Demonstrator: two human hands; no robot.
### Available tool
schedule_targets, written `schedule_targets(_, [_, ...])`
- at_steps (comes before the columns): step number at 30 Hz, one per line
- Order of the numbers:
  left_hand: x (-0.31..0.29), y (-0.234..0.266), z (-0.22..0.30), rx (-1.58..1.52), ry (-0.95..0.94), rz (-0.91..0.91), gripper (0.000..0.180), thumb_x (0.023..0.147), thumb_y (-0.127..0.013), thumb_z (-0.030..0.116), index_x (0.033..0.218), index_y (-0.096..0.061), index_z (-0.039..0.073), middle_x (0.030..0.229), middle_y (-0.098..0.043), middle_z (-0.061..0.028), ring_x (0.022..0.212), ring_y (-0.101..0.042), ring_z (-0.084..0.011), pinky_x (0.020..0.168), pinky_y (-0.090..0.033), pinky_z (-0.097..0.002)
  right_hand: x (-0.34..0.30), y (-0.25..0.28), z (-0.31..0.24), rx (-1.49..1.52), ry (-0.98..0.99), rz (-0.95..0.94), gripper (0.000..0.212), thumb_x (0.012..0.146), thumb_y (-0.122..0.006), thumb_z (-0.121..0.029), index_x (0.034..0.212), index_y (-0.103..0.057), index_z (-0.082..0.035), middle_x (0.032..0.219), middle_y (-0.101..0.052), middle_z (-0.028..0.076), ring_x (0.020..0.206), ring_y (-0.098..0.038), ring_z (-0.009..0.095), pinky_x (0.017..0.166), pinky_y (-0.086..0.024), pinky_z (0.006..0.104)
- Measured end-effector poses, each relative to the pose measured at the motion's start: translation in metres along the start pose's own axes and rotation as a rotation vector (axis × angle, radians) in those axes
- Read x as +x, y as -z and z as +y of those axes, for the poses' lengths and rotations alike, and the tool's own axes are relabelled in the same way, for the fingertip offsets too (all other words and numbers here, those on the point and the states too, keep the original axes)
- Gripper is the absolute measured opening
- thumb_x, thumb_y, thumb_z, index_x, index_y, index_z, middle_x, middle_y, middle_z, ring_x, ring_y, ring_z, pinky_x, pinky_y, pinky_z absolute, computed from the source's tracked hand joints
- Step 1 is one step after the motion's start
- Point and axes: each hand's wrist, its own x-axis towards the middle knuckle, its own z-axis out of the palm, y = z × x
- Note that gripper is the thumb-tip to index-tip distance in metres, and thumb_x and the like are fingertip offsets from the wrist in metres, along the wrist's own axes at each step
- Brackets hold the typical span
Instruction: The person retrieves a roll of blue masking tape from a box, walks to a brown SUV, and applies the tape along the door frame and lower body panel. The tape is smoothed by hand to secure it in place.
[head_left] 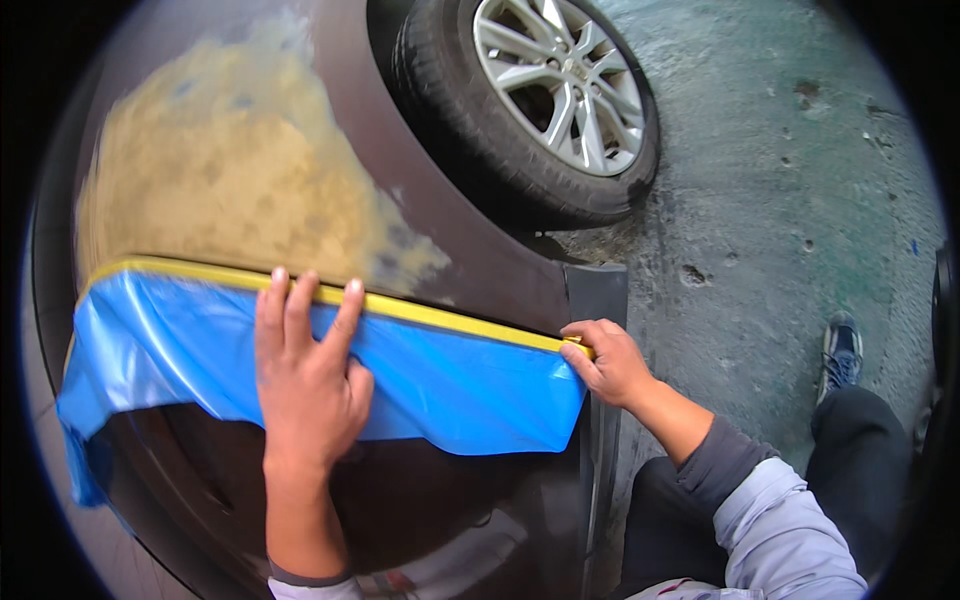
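A strip of yellow masking tape (450,318) runs across the dark brown car body (480,250), along the upper edge of a blue plastic masking sheet (440,390). My left hand (310,380) lies over the sheet with its fingers apart, the fingertips on the tape. At the strip's right end, by the panel's edge, my right hand (612,362) pinches the yellow tape between thumb and fingers. The sheet hangs loosely over the lower panel, creased and bunched at the left. Just above the tape spreads a tan, sanded-looking filler patch (230,170) with grey edges.
A wheel (560,85) with silver spokes stands in the arch beyond the panel. Dark trim (597,292) borders the panel on the right. Rough grey-green concrete floor (740,200) lies beside the car, with my shoe (841,352) on it.
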Motion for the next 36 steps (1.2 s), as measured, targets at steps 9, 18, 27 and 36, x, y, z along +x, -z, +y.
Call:
schedule_targets(9, [-0.01,-0.031,0.045,0.091,0.029,0.06,0.067,0.079,-0.057,0.01,0.143,-0.073,0.017,0.152,-0.055,-0.0215,0.153,-0.039,-0.0459,0.131,-0.028,-0.0558,-0.019,0.007,0.06,-0.059,0.133,0.117,0.025,0.098,-0.079,-0.035,0.109,-0.078,-0.013,0.094,-0.073,0.01,0.095,-0.067,0.032,0.087,-0.053,0.0459])
schedule_targets(18, [-0.013,-0.052,0.071,0.057,0.002,0.067,0.068,0.08,-0.058,0.011,0.146,-0.071,0.02,0.154,-0.05,-0.0192,0.155,-0.038,-0.0437,0.133,-0.025,-0.0578,-0.048,0.017,0.111,-0.181,-0.127,-0.029,0.031,0.1,-0.075,-0.043,0.116,-0.083,-0.017,0.096,-0.076,0.01,0.104,-0.066,0.031,0.096,-0.052,0.0466])
schedule_targets(27, [-0.02,-0.078,0.11,0.032,-0.063,0.017,0.07,0.083,-0.061,0.016,0.152,-0.065,0.025,0.157,-0.047,-0.0174,0.155,-0.035,-0.0426,0.133,-0.024,-0.059,-0.035,0.014,0.104,-0.226,-0.308,-0.158,0.041,0.102,-0.067,-0.05,0.117,-0.084,-0.016,0.101,-0.08,0.016,0.107,-0.071,0.037,0.1,-0.054,0.05])
schedule_targets(36, [-0.028,-0.107,0.14,-0.042,-0.106,0.024,0.066,0.084,-0.064,0.019,0.15,-0.066,0.025,0.155,-0.049,-0.017,0.154,-0.037,-0.0411,0.132,-0.026,-0.0572,-0.033,0.014,0.101,-0.266,-0.285,-0.116,0.043,0.101,-0.069,-0.05,0.114,-0.085,-0.012,0.099,-0.081,0.02,0.098,-0.076,0.039,0.094,-0.059,0.0505])
